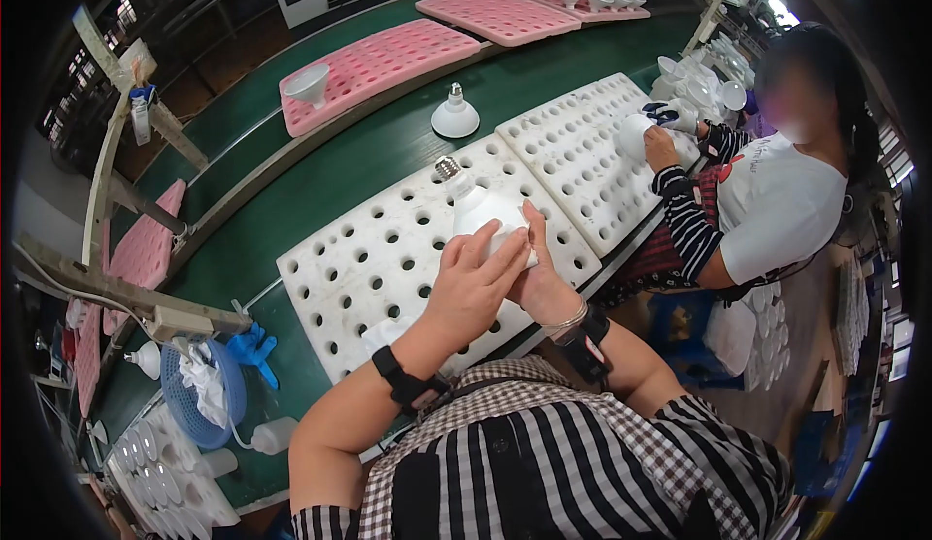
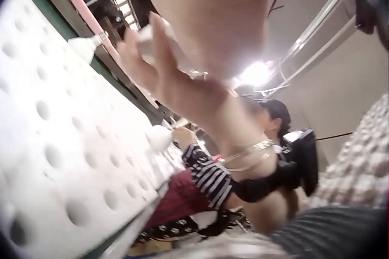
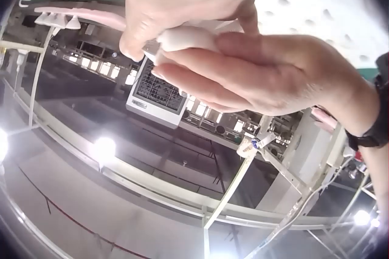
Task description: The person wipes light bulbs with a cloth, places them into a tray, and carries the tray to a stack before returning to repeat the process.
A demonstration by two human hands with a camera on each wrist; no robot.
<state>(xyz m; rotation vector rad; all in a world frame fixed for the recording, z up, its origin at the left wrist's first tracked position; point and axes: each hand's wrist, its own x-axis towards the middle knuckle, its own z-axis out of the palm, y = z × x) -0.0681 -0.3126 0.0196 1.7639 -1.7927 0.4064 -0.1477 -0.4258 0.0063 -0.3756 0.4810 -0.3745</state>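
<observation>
A white reflector light bulb [image 1: 478, 208] with a silver screw base is held tilted over the white foam board [image 1: 393, 239], its base toward the upper left. My right hand [image 1: 547, 283] grips its wide end from the right, thumb raised. My left hand [image 1: 466, 297] lies against the bulb's near side, fingers fairly long across it. In the right wrist view, a rounded white surface [image 3: 188, 38] shows between the thumb and fingers of my left hand [image 3: 261, 71]. The hands hide most of the bulb's wide end.
Another bulb [image 1: 454, 115] stands base up on the green table [image 1: 243, 239]. Pink foam trays [image 1: 388, 65] lie beyond. A blue basket [image 1: 199, 394] with white cloths and a blue glove [image 1: 254, 351] are at left. A person [image 1: 777, 181] on the right handles a white bulb.
</observation>
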